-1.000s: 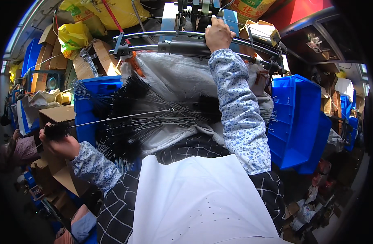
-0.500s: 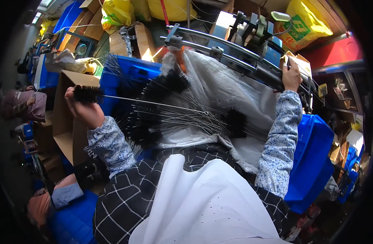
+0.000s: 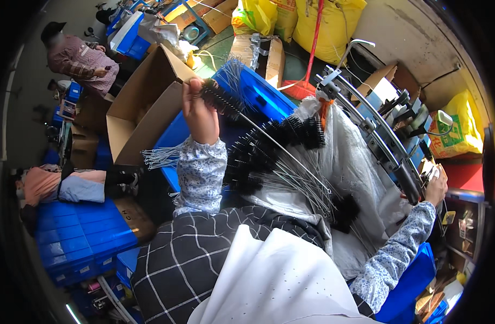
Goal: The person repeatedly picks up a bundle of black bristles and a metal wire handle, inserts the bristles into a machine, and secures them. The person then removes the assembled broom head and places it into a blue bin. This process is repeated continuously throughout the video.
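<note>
Black bristles on a thin wire stem: the bottle brush (image 3: pixel 221 99) sits in your left hand (image 3: pixel 200 110), whose grip is closed around the stem just below the bristle head, raised well above your lap. The long wire trails down and to the right from that grip toward the heap of brushes (image 3: pixel 269 151) lying on the white sack (image 3: pixel 355 162).

The likely trouble is snagging. Because the stem runs back into the heap, lifting it farther could drag neighbouring wires along and spill them off the sack. The loose wire tail may also whip as it frees itself, and your own face is above it. A grip so close to the bristles gives little control over that far end.

Your right hand (image 3: pixel 434 186) is far to the right of the left grip, closed on the black handle (image 3: pixel 407 181) of the metal machine (image 3: pixel 366 124); if you turn your body toward the left, that arm could pull on it.

Just beyond the left grip stands the open cardboard box (image 3: pixel 145 108), its flap edge close to your knuckles, and the blue crate (image 3: pixel 269 94) rim lies right beside the bristle head. Open room is mainly upward and toward you. Below and left of the grip, blue bins (image 3: pixel 80 237) and a seated person (image 3: pixel 58 183) crowd the floor.
</note>
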A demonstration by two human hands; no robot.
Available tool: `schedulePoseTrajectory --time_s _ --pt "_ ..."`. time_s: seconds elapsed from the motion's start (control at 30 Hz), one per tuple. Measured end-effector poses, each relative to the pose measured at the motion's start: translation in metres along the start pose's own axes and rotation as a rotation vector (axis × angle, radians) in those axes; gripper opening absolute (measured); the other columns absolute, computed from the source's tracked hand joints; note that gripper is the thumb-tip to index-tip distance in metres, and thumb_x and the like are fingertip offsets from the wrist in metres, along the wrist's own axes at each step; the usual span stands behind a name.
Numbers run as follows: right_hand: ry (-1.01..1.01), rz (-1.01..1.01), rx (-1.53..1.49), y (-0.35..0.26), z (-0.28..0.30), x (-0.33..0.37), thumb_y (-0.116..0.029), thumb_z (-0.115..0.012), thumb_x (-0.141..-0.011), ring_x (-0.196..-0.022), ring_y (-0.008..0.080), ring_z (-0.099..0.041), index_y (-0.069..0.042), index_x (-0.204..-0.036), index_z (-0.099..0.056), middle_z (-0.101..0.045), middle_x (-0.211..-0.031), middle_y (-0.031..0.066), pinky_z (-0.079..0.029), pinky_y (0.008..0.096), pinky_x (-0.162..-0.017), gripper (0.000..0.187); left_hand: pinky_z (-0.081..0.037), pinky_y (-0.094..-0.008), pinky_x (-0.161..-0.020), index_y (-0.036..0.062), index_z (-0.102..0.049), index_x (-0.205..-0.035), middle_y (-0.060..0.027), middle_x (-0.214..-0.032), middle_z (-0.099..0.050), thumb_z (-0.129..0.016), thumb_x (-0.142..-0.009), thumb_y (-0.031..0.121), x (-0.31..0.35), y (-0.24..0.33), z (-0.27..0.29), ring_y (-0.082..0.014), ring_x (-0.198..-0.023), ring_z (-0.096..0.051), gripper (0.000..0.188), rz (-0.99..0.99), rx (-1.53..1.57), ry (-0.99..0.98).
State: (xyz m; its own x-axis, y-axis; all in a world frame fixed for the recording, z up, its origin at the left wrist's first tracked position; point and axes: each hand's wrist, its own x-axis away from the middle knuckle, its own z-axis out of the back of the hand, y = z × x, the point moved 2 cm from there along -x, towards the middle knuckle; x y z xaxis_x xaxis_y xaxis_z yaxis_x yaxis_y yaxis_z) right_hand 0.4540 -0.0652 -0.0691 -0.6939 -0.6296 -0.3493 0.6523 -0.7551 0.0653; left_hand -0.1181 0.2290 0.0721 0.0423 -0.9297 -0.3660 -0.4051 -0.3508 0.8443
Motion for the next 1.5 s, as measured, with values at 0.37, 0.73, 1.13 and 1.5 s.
schedulePoseTrajectory --time_s 0.37,0.73,1.13,1.5 --pt "-0.313 0.027 -0.542 0.033 0.074 0.048 -0.015 -0.042 -0.088 -0.093 0.0234 -0.052 0.003 -0.107 -0.049 -0.056 -0.100 0.0134 -0.038 0.0296 -0.081 0.028 -0.041 -0.0171 -0.057 0.0090 -0.047 -0.085 0.0003 -0.074 -0.050 -0.046 -0.087 0.027 0.005 0.000 0.011 -0.0049 -0.067 -0.050 0.018 0.108 0.038 -0.012" --pt "-1.074 0.233 -1.124 -0.154 0.191 0.186 -0.017 -0.039 -0.089 -0.096 0.0196 -0.052 0.002 -0.112 -0.047 -0.058 -0.099 0.0119 -0.036 0.0280 -0.086 0.031 -0.042 -0.0201 -0.040 0.0073 -0.041 -0.088 -0.0038 -0.073 -0.051 -0.040 -0.089 0.029 0.092 -0.029 -0.062 -0.0083 -0.054 -0.052 0.022 0.547 0.025 -0.384" --pt "-1.261 -0.224 -1.782 -0.279 0.167 0.237 -0.019 -0.039 -0.091 -0.056 0.0022 -0.034 -0.002 -0.103 -0.046 -0.043 -0.066 -0.0040 -0.028 0.0156 -0.049 0.023 -0.044 -0.0200 -0.048 0.0043 -0.041 -0.089 -0.0016 -0.069 -0.050 -0.038 -0.090 0.025 0.171 -0.042 -0.047 -0.0080 -0.055 -0.053 0.021 0.660 -0.205 -0.651" --pt "-1.134 -0.196 -1.613 -0.273 0.143 0.244 -0.019 -0.044 -0.089 -0.064 0.0024 -0.037 0.000 -0.106 -0.046 -0.044 -0.075 -0.0033 -0.030 0.0153 -0.054 0.025 -0.032 -0.0412 -0.091 0.0043 -0.035 -0.113 -0.0161 -0.107 -0.047 -0.059 -0.077 0.021 0.208 -0.078 -0.009 -0.0303 -0.103 -0.045 0.046 0.025 -0.685 -1.019"
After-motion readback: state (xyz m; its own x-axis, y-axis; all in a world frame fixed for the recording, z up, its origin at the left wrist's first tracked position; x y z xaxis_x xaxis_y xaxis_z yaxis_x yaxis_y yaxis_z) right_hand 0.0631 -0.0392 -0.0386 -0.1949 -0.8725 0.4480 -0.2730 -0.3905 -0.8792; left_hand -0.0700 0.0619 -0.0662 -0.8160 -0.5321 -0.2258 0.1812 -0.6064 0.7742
